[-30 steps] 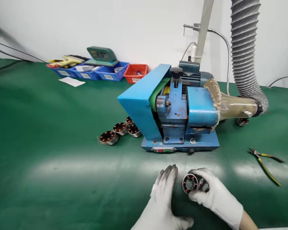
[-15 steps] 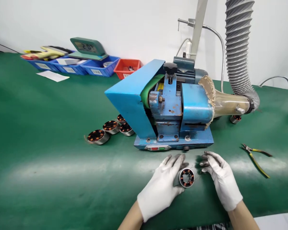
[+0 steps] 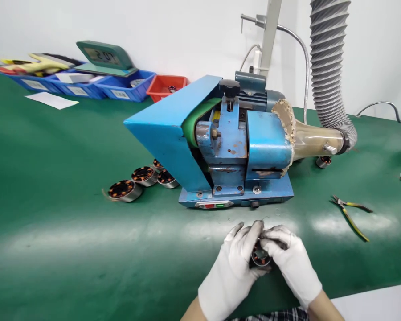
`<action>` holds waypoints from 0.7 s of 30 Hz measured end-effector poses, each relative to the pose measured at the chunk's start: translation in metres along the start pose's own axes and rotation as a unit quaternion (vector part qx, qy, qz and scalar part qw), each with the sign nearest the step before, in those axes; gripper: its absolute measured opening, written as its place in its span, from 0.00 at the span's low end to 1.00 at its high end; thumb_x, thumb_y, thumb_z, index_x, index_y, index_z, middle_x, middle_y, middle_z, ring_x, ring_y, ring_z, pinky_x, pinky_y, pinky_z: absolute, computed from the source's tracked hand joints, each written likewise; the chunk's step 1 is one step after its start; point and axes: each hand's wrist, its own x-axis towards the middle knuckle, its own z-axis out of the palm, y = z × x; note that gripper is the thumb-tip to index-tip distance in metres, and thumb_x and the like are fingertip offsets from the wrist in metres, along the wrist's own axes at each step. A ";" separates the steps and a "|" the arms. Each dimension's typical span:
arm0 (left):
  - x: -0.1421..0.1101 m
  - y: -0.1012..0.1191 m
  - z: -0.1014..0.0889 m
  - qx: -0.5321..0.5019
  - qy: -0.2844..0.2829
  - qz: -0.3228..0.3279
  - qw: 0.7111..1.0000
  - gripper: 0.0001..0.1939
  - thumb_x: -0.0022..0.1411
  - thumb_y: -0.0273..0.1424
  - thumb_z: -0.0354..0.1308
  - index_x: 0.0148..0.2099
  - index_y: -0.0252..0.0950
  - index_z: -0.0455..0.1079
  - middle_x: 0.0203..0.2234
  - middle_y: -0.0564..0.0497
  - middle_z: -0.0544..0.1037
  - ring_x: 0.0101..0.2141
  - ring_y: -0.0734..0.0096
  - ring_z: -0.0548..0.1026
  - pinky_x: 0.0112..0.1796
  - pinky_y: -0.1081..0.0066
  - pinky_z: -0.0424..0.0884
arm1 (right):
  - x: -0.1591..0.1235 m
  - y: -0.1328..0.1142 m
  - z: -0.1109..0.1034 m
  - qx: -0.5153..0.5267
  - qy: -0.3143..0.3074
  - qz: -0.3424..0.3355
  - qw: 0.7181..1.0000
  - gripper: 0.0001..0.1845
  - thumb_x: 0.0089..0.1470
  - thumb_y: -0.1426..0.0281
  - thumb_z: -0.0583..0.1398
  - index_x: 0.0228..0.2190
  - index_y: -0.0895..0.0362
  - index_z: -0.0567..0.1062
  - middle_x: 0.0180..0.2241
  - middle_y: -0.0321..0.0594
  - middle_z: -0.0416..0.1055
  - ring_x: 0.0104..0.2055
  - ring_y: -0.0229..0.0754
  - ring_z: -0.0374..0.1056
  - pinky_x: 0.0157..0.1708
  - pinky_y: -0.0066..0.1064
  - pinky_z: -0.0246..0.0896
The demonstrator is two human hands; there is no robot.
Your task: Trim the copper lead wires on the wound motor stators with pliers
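A motor stator point(image 3: 261, 258), a metal ring with copper windings inside, is held over the front of the green bench. My left hand point(image 3: 232, 267), in a white glove with darkened fingertips, curls around its left side with the thumb beneath. My right hand point(image 3: 290, 256), gloved likewise, is closed at the stator's upper right rim, its fingertips pinched close to the left ones. Whatever lies between those right fingertips is hidden. A thin wire end seems to stick up above the fingers.
Directly beyond my hands stands a blue belt grinder point(image 3: 227, 151) with a grey extraction hose point(image 3: 329, 67). Several stators point(image 3: 125, 191) sit to its left. Cutting pliers point(image 3: 349, 214) lie open at right. Blue bins point(image 3: 120, 92), a red bin point(image 3: 163, 87) and a clock point(image 3: 103, 55) line the back.
My right hand has moved left from open space to the stator and closed at its rim. My left hand now wraps the stator more closely. The camera view has shifted slightly right.
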 end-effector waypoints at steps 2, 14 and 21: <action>-0.001 0.000 0.003 0.007 0.031 0.006 0.999 0.49 0.46 0.33 0.69 0.63 0.36 0.42 0.47 0.38 0.74 0.48 0.47 0.73 0.52 0.47 0.64 | 0.001 -0.004 0.000 0.042 0.022 0.001 0.999 0.06 0.40 0.66 0.66 0.20 0.56 0.77 0.21 0.39 0.72 0.23 0.40 0.65 0.22 0.30 0.63; 0.002 0.005 -0.013 -0.113 -0.070 -0.114 0.985 0.60 0.41 0.32 0.71 0.65 0.41 0.31 0.53 0.38 0.70 0.56 0.43 0.63 0.50 0.46 0.65 | 0.000 -0.014 -0.031 -0.028 -0.006 0.026 0.999 0.16 0.39 0.69 0.68 0.34 0.56 0.78 0.32 0.42 0.77 0.31 0.44 0.72 0.33 0.35 0.68; 0.003 0.006 -0.012 -0.059 -0.020 -0.061 0.996 0.49 0.44 0.32 0.70 0.62 0.39 0.43 0.49 0.40 0.73 0.50 0.47 0.71 0.50 0.48 0.66 | -0.005 -0.003 -0.005 -0.166 -0.040 -0.097 0.980 0.06 0.47 0.72 0.59 0.22 0.54 0.76 0.26 0.39 0.74 0.32 0.43 0.70 0.35 0.33 0.66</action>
